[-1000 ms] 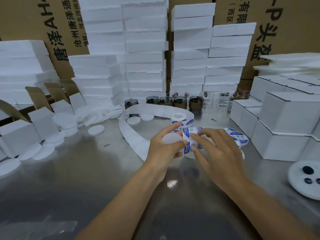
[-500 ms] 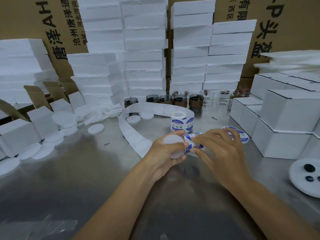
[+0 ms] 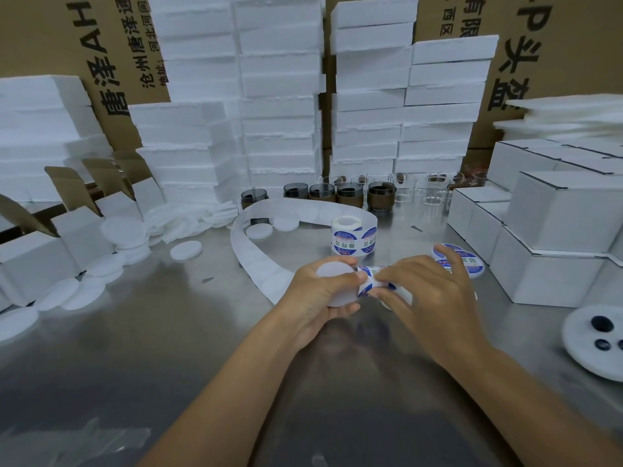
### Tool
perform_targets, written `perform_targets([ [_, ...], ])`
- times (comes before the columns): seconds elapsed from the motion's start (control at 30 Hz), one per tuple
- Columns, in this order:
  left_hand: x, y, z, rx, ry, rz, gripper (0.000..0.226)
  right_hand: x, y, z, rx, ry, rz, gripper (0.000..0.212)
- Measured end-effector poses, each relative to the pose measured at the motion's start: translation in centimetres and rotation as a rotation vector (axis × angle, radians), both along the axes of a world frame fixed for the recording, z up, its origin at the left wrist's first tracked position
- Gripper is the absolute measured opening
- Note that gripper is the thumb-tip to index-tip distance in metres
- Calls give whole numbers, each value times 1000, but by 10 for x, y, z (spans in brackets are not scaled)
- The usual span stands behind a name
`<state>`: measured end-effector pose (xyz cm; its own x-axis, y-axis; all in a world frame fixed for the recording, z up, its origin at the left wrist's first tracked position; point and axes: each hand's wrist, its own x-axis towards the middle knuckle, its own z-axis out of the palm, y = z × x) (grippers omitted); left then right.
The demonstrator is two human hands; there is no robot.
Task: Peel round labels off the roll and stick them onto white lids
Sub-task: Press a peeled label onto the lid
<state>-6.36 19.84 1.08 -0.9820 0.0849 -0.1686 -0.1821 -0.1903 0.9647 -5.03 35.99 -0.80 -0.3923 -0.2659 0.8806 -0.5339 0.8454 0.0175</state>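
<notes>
One upright label roll [image 3: 353, 235], five dark cups [image 3: 381, 196], one white plate [image 3: 578, 332].

The left carton [image 3: 50, 35] bore sideways black print, "唐泽AH" and smaller "沧州唐泽通", the right carton [image 3: 580, 62] showed "头盔", "P" and "有限", and the blue lettering on the label roll [image 3: 353, 236] was too small to read.

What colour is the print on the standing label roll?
Mostly blue on white; the roll shows best in the head view.
</notes>
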Motion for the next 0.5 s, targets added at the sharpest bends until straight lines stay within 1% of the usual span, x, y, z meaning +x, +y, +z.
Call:
perform_targets([
  [0.2,1,2,2,4,26,19,19,0,1,-1,2,42,5,15],
  [0.33,-1,4,0,-9,17,82,20,-2,0,-1,7,31,8,11],
  [0.4,-3,3,-1,16,8,127,21,-1,-1,0,3,-26,34,6],
  [0.5,-6,-1,-4,35,14,195,22,4,-2,0,-38,-203,83,14],
])
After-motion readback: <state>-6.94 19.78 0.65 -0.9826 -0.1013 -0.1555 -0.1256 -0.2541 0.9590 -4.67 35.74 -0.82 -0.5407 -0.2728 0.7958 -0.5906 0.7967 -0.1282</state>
